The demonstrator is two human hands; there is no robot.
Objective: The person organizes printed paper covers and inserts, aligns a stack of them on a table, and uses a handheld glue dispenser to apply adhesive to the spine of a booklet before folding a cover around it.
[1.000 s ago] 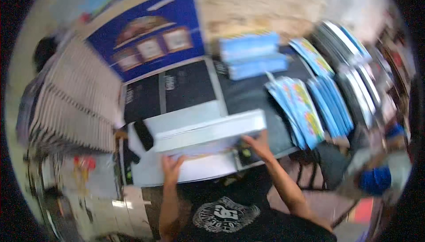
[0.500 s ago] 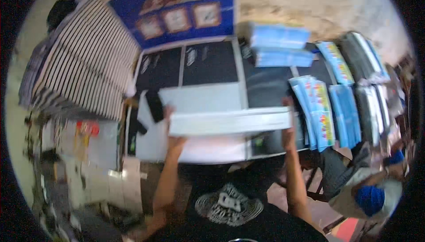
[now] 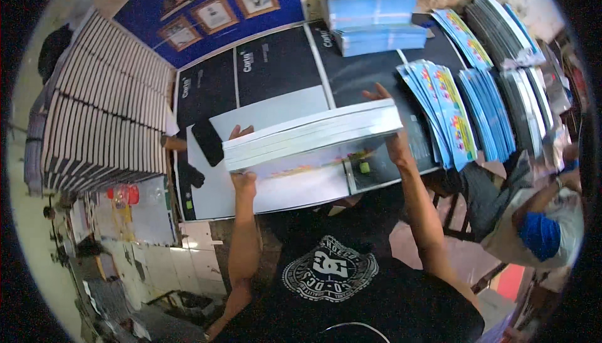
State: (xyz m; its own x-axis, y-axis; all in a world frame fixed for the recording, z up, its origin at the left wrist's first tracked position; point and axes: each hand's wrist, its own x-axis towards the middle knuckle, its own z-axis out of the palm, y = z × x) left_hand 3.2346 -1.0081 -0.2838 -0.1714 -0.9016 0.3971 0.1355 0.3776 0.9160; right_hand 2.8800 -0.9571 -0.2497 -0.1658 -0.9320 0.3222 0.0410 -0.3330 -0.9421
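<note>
A thick stack of white-edged booklets [image 3: 313,131] is held between my two hands above the table, its right end higher than its left. My left hand [image 3: 244,183] grips the left end, with the thumb in front and the fingers behind. At the other end my right hand [image 3: 396,145] grips the stack, its fingertips showing past the far edge. Below the stack lies a pale sheet [image 3: 301,195] with faint coloured print. A black phone-like object [image 3: 207,143] rests on a white board [image 3: 269,110] near my left hand.
Tall piles of dark-covered books [image 3: 103,105] stand at the left. Two blue bundles [image 3: 379,39] sit at the back, and fanned blue booklets [image 3: 442,111] lie to the right with more stacks beyond. A person with a blue cloth item [image 3: 539,236] is at the lower right.
The stack has gone from nearly level to tilted, with its right end raised. My view has shifted, so the table appears turned and higher in the picture.
</note>
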